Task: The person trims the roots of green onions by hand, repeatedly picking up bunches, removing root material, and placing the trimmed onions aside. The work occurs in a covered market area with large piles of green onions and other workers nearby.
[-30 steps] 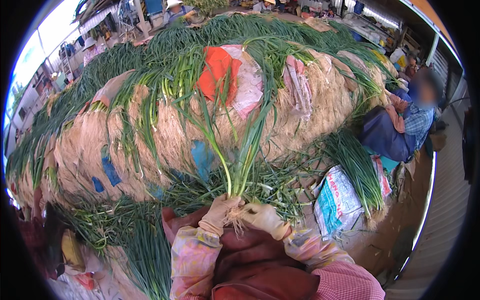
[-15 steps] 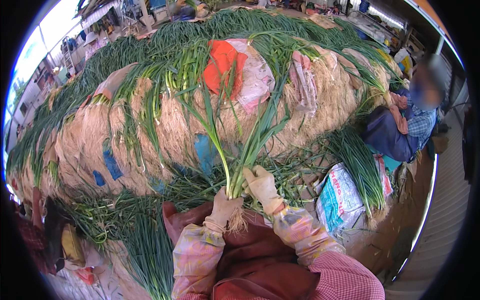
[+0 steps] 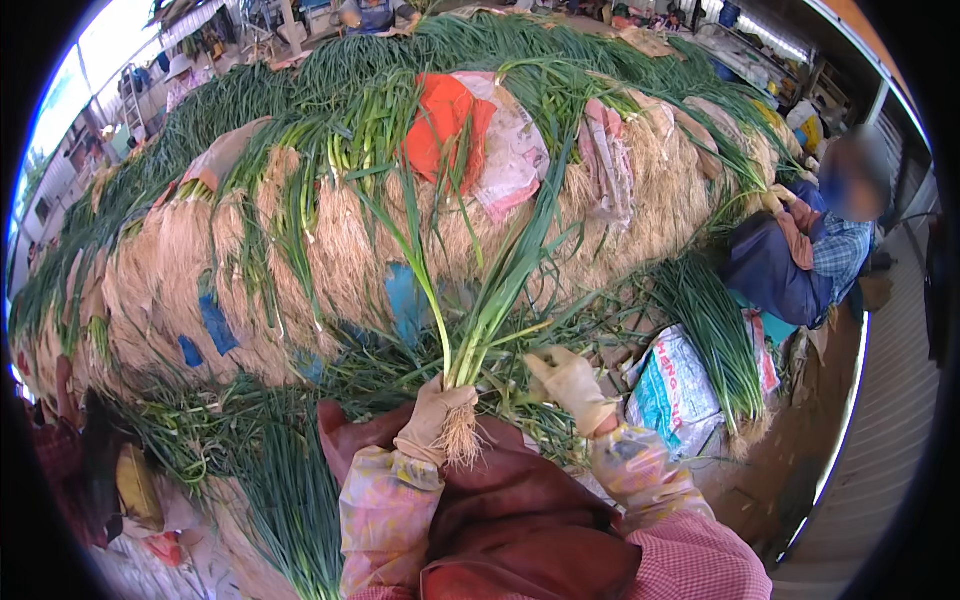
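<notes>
My left hand (image 3: 437,418), in a pale glove, is closed round the lower stems of a small bunch of green onions (image 3: 482,330). Their stringy roots hang out below the fist, and the long leaves point up and away from me. To the right of the bunch and apart from it is my right hand (image 3: 572,388), also gloved. Its fingers are curled together; whatever they may hold is hidden. One yellowish leaf (image 3: 530,333) sticks out sideways from the bunch above that hand.
Ahead stands a long heap of green onions (image 3: 345,235), roots facing me, with a red cloth (image 3: 440,130) on top. Loose leaves litter the ground. Onion bundles lie at my left (image 3: 295,490) and on a printed sack (image 3: 675,390) at right. A co-worker (image 3: 835,245) sits at far right.
My right hand has left the stems and moved right and slightly down. The left hand still grips the green onions, now a little lower and farther left. A yellowish leaf now juts out sideways.
</notes>
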Demonstrator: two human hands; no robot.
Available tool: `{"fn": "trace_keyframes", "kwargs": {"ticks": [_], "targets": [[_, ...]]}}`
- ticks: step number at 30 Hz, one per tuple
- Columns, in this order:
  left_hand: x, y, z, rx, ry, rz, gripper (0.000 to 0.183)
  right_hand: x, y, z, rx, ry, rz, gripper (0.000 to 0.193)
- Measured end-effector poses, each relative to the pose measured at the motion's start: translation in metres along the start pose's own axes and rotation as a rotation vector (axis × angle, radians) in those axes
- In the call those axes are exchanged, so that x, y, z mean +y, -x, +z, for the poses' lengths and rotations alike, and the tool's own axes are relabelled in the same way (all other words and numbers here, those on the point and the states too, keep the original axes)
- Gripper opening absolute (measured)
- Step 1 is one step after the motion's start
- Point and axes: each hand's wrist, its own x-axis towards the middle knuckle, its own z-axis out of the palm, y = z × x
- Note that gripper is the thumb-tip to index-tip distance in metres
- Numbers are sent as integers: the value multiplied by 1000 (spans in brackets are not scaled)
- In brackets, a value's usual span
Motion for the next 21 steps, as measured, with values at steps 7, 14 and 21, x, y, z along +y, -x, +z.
{"fn": "trace_keyframes", "kwargs": {"ticks": [7,14,21], "targets": [[-9,2,-4,29,-75,63,12,-73,-78,-8,-69,-1283,1124,27],[-6,2,-4,28,138,14,17,-108,-42,-40,230,-1433,991,15],[-5,0,-6,157,-20,168,18,-82,-47,-78,246,-988,950,17]]}}
